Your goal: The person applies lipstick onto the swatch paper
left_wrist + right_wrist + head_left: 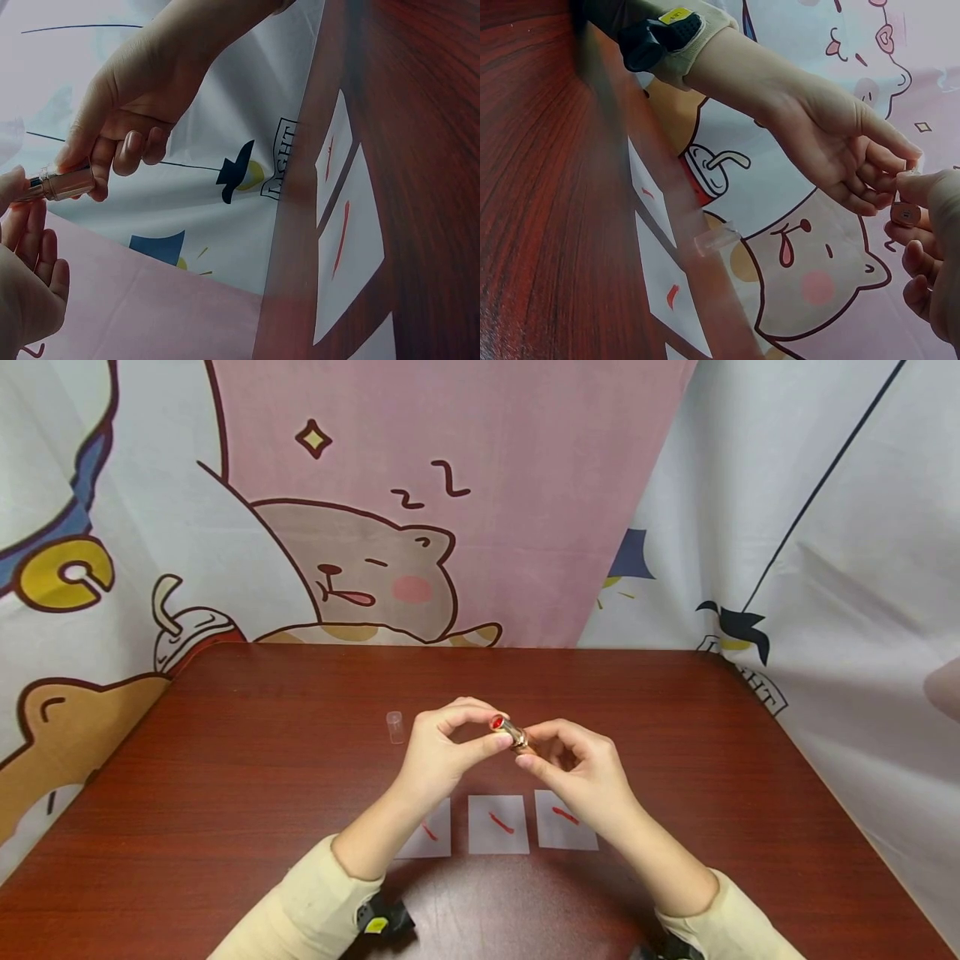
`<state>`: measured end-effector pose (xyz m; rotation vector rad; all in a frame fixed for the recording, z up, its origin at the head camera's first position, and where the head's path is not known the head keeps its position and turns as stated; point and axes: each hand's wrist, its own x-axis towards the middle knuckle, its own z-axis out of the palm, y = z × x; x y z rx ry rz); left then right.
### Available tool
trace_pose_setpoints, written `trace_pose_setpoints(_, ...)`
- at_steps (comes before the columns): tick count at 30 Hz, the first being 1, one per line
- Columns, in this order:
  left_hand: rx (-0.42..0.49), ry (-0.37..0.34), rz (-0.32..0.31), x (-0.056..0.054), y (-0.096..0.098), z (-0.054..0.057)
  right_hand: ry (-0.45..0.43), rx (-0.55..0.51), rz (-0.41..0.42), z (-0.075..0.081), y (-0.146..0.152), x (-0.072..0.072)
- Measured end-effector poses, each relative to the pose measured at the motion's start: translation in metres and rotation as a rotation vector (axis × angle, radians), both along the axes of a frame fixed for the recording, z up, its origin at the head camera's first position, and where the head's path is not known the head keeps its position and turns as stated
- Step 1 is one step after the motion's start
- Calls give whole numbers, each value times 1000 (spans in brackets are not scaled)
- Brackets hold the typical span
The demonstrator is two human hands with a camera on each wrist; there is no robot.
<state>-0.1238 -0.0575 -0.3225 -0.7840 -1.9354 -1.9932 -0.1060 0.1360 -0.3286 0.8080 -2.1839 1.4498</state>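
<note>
Both hands hold one lipstick above the table, its open red end tilted up and to the left. My left hand pinches the gold tube near that end between thumb and fingers. The lower base is gripped by the thumb and fingers of my right hand. In the left wrist view the lipstick spans both hands, and the right wrist view shows the flat end of its base. Below the hands lie white paper squares, the middle paper and right paper each bearing a red stroke.
A small clear cap stands on the table left of the hands. The left paper is partly covered by my left forearm. The brown table reaches back to a printed cloth.
</note>
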Motion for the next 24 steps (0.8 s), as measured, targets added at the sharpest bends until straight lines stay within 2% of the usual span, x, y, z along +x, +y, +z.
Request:
trace_pose_setpoints(8, -7, -3, 3, 0, 1, 0, 15, 8, -32, 25, -12, 17)
trace_pose_setpoints(14, 5, 1, -3, 1, 2, 0, 20, 13, -52, 29, -14, 20)
trace_pose_setpoints(18, 4, -2, 1, 1, 2, 0, 15, 20, -70, 24, -13, 19)
trace_pose_setpoints(24, 2, -6, 19, 2, 3, 0, 24, 35, -105, 3, -6, 7)
